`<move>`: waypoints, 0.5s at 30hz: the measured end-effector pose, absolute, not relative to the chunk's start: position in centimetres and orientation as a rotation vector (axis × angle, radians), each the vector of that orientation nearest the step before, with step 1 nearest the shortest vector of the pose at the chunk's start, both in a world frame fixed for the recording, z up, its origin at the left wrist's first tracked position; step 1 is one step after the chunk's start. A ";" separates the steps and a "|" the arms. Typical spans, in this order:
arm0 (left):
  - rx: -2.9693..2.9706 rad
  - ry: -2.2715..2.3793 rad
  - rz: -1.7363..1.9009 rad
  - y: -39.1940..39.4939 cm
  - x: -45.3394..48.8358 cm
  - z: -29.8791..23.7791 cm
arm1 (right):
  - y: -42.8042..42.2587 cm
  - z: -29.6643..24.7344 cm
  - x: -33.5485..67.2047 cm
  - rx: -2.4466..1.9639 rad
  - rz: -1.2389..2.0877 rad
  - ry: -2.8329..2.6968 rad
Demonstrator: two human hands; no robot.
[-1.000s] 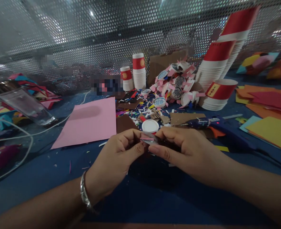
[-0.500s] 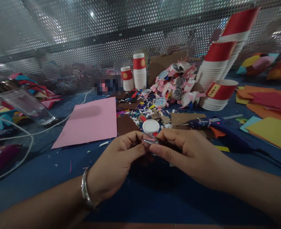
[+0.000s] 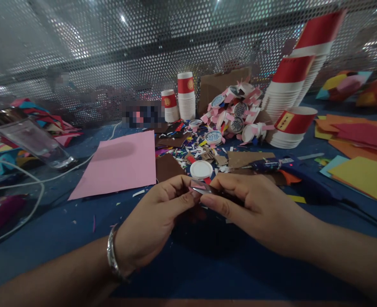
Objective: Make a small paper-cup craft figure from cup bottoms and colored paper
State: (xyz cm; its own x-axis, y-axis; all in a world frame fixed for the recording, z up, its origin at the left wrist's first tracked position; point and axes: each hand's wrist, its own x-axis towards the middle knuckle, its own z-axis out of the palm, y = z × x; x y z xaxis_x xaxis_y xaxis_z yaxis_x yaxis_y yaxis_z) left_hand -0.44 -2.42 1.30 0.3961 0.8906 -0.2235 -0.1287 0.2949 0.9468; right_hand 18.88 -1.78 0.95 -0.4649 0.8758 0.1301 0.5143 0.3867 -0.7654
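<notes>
Both hands meet low over the blue table, just in front of a round white lid (image 3: 201,169). My left hand (image 3: 158,213), with a silver bangle at its wrist, is closed in a pinch on a small piece of pink paper (image 3: 198,183). Closed around a pair of scissors is my right hand (image 3: 252,204); the metal scissor blades (image 3: 201,190) point left at the paper, touching or very close to the left fingertips. My right fingers hide most of the scissor handles. A large pink sheet (image 3: 121,164) lies beyond my left hand.
Paper scraps (image 3: 195,149) surround a heap of pink-and-white lid pieces (image 3: 236,113). Red-and-white paper cups (image 3: 292,128) stand stacked behind. A blue glue gun (image 3: 310,179) lies at right near coloured paper (image 3: 367,177). A drinking glass (image 3: 38,140) and white cable (image 3: 44,183) are at left.
The camera view has shifted very slightly. Both hands keep nearly the same pose, with the scissors and pink paper still between them.
</notes>
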 end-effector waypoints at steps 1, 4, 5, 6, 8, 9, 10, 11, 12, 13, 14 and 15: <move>1.043 0.913 0.823 -2.4 -0.4 1.3 | -1.8 0.9 18.9 -1.189 0.892 -2.120; 1.052 0.937 0.831 -2.4 -0.4 1.5 | -1.9 0.9 18.9 -1.202 0.908 -2.107; 1.058 0.947 0.832 -2.4 -0.4 1.5 | -1.9 0.9 18.9 -1.208 0.929 -2.102; 1.062 0.956 0.833 -2.4 -0.4 1.6 | -1.9 0.8 18.9 -1.213 0.949 -2.098; 1.063 0.968 0.842 -2.2 -0.4 1.6 | -1.8 0.8 18.9 -1.220 0.966 -2.091; 1.060 0.971 0.845 -2.1 -0.4 1.6 | -1.7 0.8 18.9 -1.222 0.962 -2.092; 1.056 0.973 0.848 -2.1 -0.4 1.6 | -1.7 0.8 18.9 -1.224 0.957 -2.092; 1.051 0.973 0.850 -2.0 -0.4 1.5 | -1.6 0.8 18.9 -1.227 0.957 -2.093; 1.050 0.973 0.848 -2.0 -0.4 1.5 | -1.6 0.8 18.9 -1.230 0.960 -2.092; 1.053 0.971 0.844 -2.0 -0.4 1.5 | -1.6 0.8 18.9 -1.231 0.967 -2.090; 1.058 0.970 0.840 -2.1 -0.4 1.5 | -1.6 0.8 18.9 -1.230 0.973 -2.087; 1.063 0.972 0.834 -2.1 -0.4 1.5 | -1.6 0.8 18.9 -1.228 0.975 -2.086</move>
